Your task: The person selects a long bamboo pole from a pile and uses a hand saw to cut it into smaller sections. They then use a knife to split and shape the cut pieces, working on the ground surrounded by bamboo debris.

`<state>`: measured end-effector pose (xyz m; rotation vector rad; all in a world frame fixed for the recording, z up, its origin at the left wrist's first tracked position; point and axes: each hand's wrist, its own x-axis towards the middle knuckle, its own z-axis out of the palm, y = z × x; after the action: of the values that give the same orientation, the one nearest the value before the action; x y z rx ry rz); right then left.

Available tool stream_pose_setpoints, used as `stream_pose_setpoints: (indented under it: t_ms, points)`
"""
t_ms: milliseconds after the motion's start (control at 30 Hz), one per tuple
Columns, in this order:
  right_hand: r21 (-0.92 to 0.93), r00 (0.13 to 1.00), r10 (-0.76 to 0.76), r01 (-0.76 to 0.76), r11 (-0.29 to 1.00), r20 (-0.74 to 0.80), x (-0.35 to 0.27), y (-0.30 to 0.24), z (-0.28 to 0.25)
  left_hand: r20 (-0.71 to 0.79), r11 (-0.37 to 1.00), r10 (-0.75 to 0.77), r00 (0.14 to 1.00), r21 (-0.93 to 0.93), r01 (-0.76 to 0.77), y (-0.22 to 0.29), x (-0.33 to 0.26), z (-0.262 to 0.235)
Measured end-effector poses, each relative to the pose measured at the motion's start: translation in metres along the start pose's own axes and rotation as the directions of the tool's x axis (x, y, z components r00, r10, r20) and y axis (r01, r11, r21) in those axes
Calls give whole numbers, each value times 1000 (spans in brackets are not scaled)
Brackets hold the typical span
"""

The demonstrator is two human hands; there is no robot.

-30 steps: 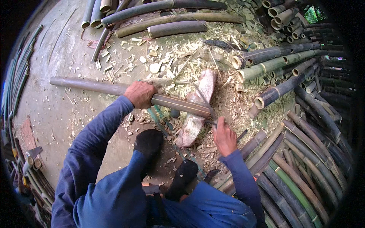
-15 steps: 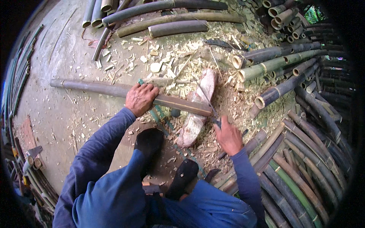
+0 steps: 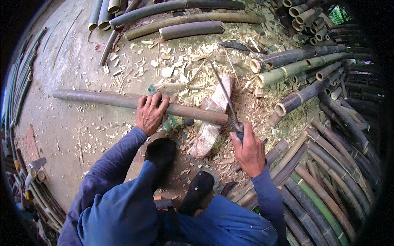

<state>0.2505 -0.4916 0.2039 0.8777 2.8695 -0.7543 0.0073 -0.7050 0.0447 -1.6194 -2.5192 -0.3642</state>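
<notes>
My left hand [image 3: 151, 114] is wrapped over a brown bamboo pole [image 3: 98, 97] near its middle. The pole's right end rests across a pale, worn wooden block [image 3: 205, 138] on the ground. In my right hand [image 3: 249, 153], just right of that end, is the dark handle of a knife with a long, narrow blade [image 3: 225, 92]. Its blade slants up and to the left, above the block's far part. It looks to be apart from the pole, though I cannot tell at its base. Part of the handle is hidden by my fingers.
Pale bamboo chips [image 3: 176, 67] litter the ground around the block. Cut bamboo poles [image 3: 213, 19] lie at the far side, with a large stack [image 3: 336, 180] on the right. My dark-covered feet [image 3: 161, 160] are close to the block. A cleaver-like blade [image 3: 37, 163] is at left.
The knife blade has lifted away from the pole's end and points more steeply away from me. My right hand has turned slightly. The pole appears rolled, showing a different side.
</notes>
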Motion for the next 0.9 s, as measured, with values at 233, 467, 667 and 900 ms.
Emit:
stream_pose_setpoints:
  t_ms: [233,467,667,900]
  points:
    - [-208,950,276,-242,948,149,-7,68,52,139,998,-43,989,-47,50,13,-2,-10]
    - [87,991,-49,59,994,-123,-9,-7,-11,461,951,139,876,-309,11,-32,30,-33]
    - [-209,983,144,-118,971,117,-12,40,34,397,948,73,915,-311,59,-20,28,-23]
    - [27,992,-27,30,999,-126,-11,-2,1,417,957,141,898,-290,-15,-24,25,-23]
